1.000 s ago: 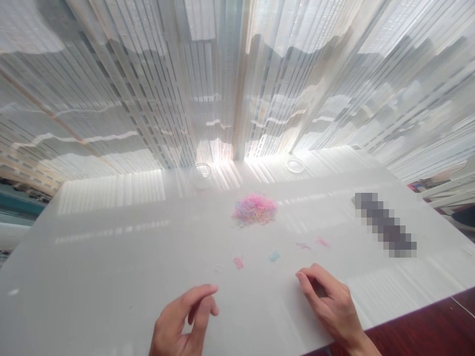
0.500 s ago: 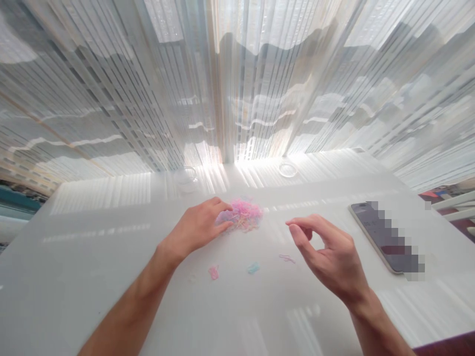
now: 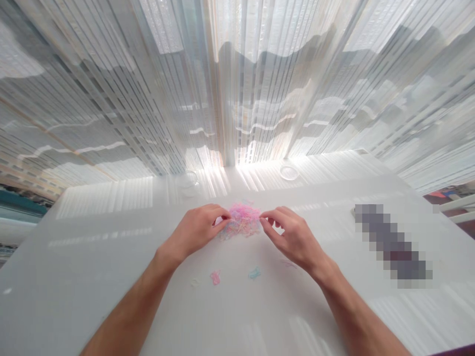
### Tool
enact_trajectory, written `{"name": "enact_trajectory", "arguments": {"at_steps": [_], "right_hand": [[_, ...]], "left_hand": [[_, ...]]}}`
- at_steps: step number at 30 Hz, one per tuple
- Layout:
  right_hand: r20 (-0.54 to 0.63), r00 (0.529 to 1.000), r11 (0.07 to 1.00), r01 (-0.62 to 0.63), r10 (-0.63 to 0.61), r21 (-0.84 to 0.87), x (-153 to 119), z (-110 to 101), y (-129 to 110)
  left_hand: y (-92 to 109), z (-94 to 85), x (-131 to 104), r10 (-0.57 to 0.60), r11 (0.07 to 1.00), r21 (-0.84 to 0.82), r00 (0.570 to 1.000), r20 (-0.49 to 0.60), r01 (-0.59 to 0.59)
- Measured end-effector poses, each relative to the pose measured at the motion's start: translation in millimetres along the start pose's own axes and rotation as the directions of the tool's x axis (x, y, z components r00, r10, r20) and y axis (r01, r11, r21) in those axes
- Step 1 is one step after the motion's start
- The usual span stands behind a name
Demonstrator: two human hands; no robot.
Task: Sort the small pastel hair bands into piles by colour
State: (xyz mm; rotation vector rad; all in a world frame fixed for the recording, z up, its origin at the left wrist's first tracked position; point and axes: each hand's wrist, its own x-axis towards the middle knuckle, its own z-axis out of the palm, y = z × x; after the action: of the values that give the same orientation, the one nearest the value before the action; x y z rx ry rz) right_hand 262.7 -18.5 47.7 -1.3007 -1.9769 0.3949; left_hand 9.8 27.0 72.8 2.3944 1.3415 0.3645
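Observation:
A loose pile of thin pastel strands, which look like small rubber bands [image 3: 244,220], lies mid-table, mostly pink with some lilac and cream. At its left edge my left hand [image 3: 198,230] pinches with thumb and forefinger. My right hand [image 3: 293,237] is closed in a pinch at the right edge of the pile. Whatever is between either pair of fingertips is too small to make out. Nearer to me lie a little pink cluster [image 3: 215,277], a light blue cluster [image 3: 254,273] and a faint whitish one [image 3: 195,282]. Some lilac strands [image 3: 289,264] are partly hidden by my right wrist.
Everything rests on a white table [image 3: 230,316]. A blurred-out phone [image 3: 393,244] lies to the right. Two clear round objects, one at left [image 3: 191,178] and one at right [image 3: 289,172], stand near the back edge. Sheer striped curtains [image 3: 260,99] hang behind.
My right hand has moved left to the pile's edge. The thumb and forefinger of my left hand have drawn together at the pile's left side.

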Motion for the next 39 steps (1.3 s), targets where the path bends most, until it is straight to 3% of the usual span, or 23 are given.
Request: {"name": "enact_trajectory", "arguments": {"at_steps": [5,12,17,23,27,39], "right_hand": [[-0.015,0.987,0.987,0.16,-0.16,0.003,-9,13,-3],[-0.082,0.96,0.96,0.274,-0.268,0.067,-10,28,-2],[-0.108,0.956,0.96,0.279,-0.274,0.029,-10,24,2],[-0.097,0.959,0.963,0.27,-0.267,0.016,-9,17,3],[-0.063,0.965,0.967,0.254,-0.253,-0.002,-11,15,4],[-0.056,0.974,0.974,0.213,-0.218,-0.079,-12,7,7]], "left_hand": [[6,0.7,-5,0.056,0.997,-0.044,0.998,-0.025,-0.057],[20,9.3,-8,0.209,0.967,-0.135,0.975,-0.07,-0.217],[13,13.6,-5,0.165,0.986,-0.027,0.984,-0.061,-0.167],[-2,29.0,4,0.034,0.988,0.152,0.994,-0.102,-0.019],[-7,34.5,8,0.043,0.99,0.142,0.992,-0.121,-0.026],[-2,28.9,6,0.026,0.992,0.123,0.984,-0.175,-0.005]]}}
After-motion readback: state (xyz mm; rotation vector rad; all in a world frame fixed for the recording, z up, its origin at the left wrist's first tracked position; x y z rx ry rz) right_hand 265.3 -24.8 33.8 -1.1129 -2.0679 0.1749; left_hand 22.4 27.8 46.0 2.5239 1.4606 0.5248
